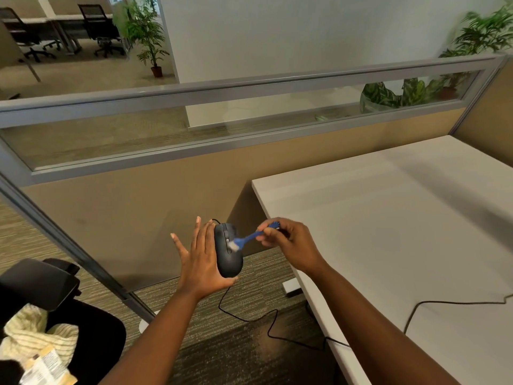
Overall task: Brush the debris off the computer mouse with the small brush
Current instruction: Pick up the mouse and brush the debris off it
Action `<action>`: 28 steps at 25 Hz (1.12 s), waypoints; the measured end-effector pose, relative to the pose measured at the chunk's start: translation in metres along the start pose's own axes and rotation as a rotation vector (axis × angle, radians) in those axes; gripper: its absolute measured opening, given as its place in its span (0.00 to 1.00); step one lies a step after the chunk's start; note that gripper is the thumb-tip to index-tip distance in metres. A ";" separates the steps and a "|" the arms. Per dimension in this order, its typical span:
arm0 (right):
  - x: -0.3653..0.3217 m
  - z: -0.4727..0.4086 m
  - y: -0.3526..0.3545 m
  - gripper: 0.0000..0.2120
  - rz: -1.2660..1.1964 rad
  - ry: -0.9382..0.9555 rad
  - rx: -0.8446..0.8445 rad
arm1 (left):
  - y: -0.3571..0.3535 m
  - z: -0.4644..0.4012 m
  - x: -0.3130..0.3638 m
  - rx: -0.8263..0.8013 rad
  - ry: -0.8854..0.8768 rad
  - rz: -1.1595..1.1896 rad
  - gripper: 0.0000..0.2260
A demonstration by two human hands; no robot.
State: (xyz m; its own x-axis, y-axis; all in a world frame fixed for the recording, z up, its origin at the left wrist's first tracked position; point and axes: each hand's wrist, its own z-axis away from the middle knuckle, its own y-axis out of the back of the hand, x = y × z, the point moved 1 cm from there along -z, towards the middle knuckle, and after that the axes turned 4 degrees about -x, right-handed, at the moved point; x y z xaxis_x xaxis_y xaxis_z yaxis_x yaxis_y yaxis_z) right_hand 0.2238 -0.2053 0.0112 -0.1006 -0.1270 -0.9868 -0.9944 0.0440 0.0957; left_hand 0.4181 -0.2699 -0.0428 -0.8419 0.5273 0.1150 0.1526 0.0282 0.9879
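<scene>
Office cubicle partitions stand behind your hands, with a white table [388,218] at 3 o'clock and carpet below. You hold the mouse [228,250] off the table, over the floor, on edge against your left hand [201,259]: palm behind it, thumb hooked under its lower end, fingers spread and straight. Your right hand [288,243] pinches the blue brush [247,240] by its handle, bristles touching the mouse near the wheel and buttons. You seem to be mid-brushing. Next, I'd judge, sweep in short strokes away from the seams, turning the mouse so debris falls clear (mind the cord [249,318] trailing at 6 o'clock). No brand or writing can be read on the mouse or brush.
</scene>
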 end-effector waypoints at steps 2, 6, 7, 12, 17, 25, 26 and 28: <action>-0.003 -0.005 0.000 0.08 -0.132 -0.001 0.157 | -0.001 0.000 0.002 -0.014 -0.038 -0.041 0.57; -0.003 -0.011 -0.004 0.07 -0.113 -0.035 0.208 | -0.003 -0.001 0.006 -0.017 -0.105 -0.064 0.56; -0.002 -0.011 -0.005 0.07 -0.079 -0.043 0.200 | -0.003 -0.001 0.006 -0.017 -0.112 -0.073 0.57; 0.001 -0.010 -0.004 0.07 -0.011 -0.037 0.285 | -0.001 -0.002 0.005 -0.018 -0.119 -0.079 0.57; 0.002 -0.008 -0.007 0.08 0.006 -0.065 0.241 | -0.001 -0.002 0.004 -0.010 -0.121 -0.078 0.56; 0.003 -0.006 -0.008 0.07 0.006 -0.082 0.297 | -0.001 -0.002 0.006 0.002 -0.134 -0.079 0.57; 0.003 -0.005 -0.007 0.07 0.037 -0.083 0.329 | -0.001 -0.001 0.006 0.005 -0.138 -0.076 0.56; 0.001 -0.005 -0.007 0.07 0.010 -0.061 0.348 | -0.001 0.000 0.005 0.008 -0.138 -0.079 0.57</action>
State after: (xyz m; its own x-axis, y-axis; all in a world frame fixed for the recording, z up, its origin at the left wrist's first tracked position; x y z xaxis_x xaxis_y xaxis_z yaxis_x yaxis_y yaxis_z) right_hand 0.2300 -0.2102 0.0101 -0.0979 -0.0663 -0.9930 -0.9219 0.3818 0.0654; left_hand 0.4139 -0.2674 -0.0429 -0.7724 0.6348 0.0212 0.0935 0.0806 0.9924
